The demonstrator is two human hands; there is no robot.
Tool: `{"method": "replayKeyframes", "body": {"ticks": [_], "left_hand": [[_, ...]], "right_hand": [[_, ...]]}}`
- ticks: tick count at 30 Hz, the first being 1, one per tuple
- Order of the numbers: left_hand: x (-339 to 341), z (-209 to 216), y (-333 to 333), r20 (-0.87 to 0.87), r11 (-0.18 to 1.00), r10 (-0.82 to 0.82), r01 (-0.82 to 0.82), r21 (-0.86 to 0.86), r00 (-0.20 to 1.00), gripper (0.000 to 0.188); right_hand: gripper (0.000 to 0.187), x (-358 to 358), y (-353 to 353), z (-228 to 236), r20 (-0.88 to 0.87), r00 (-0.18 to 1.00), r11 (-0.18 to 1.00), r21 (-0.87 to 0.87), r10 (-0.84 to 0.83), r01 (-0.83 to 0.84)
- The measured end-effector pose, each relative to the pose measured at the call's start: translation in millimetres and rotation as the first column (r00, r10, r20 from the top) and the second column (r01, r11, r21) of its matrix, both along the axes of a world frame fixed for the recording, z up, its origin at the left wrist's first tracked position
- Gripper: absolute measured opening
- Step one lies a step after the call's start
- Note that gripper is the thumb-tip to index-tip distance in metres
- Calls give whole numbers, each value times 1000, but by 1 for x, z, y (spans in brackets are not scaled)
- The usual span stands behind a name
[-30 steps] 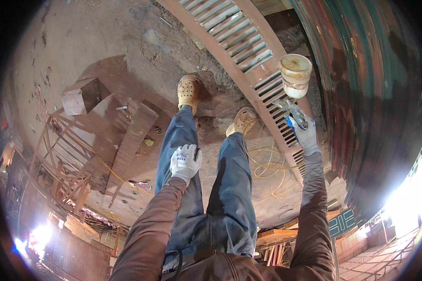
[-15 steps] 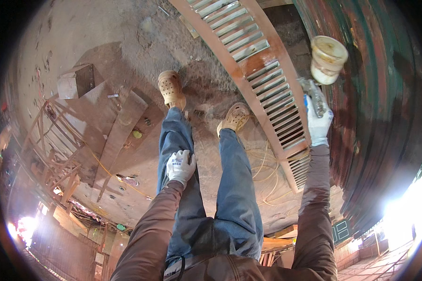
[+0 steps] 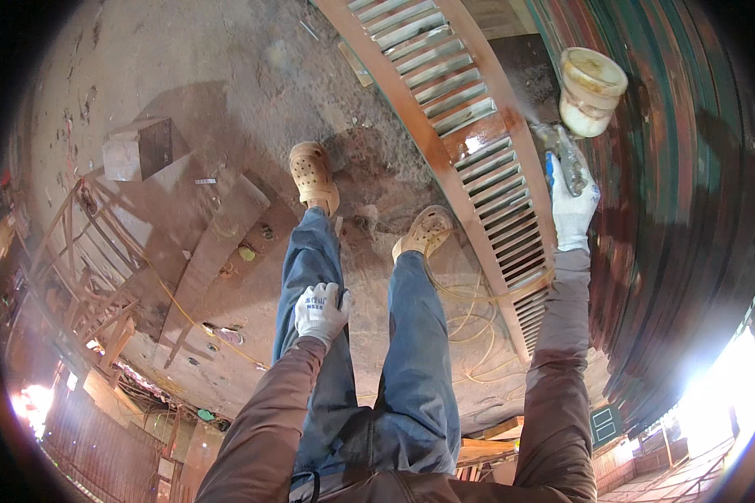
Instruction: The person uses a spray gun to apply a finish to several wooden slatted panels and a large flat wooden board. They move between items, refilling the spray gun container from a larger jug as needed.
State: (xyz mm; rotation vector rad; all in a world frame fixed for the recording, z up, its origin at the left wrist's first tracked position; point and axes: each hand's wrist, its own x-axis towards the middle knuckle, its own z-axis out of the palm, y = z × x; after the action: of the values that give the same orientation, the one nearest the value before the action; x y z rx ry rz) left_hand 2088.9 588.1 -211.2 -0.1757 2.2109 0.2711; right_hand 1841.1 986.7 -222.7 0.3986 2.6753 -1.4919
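Note:
My right hand, in a white glove, is closed around a metal spray gun with a stained whitish paint cup on it. A faint pale mist shows at the nozzle, towards the long slatted wooden shutter panel. The panel's frame is reddish brown, and a crosspiece near the gun shines wet. My left hand, gloved too, rests on my left trouser leg near the knee. Its fingers are curled under; the palm side is hidden.
Dark corrugated sheeting rises close beside my right arm. A thin yellow hose loops over the floor near my right shoe. On the left are a box-like block, a board and a heap of wooden frames.
The panel appears shifted slightly right and down in view. The spray gun has moved a little up relative to the sheeting and tilted slightly. My left hand stays on the leg.

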Motion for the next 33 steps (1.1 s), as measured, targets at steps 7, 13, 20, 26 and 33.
{"method": "replayKeyframes", "body": {"ticks": [7, 13, 20, 26, 33], "left_hand": [[-20, 0, -18, -60, 1000, -9, 10, 28, 998, 33], [-31, -2, -32, -89, 999, 16, -12, 46, 996, 27], [-42, 0, -44, -100, 996, 43, -35, 80, 994, 29], [-47, -1, -53, -178, 995, 69, -53, 90, 982, 27], [-60, 1, -65, -148, 989, 116, -101, 107, 982, 28]], "right_hand": [[34, -12, -30, 5, 108, 988, 993, -62, 109, -103], [32, -40, -73, 8, 226, 970, 975, -219, 85, -34], [35, -93, -83, -4, -43, 996, 986, 152, 82, -74], [36, -91, -117, 4, 196, 965, 952, -283, 175, -115], [33, -150, -134, -11, -21, 997, 997, 9, 80, -79]]}}
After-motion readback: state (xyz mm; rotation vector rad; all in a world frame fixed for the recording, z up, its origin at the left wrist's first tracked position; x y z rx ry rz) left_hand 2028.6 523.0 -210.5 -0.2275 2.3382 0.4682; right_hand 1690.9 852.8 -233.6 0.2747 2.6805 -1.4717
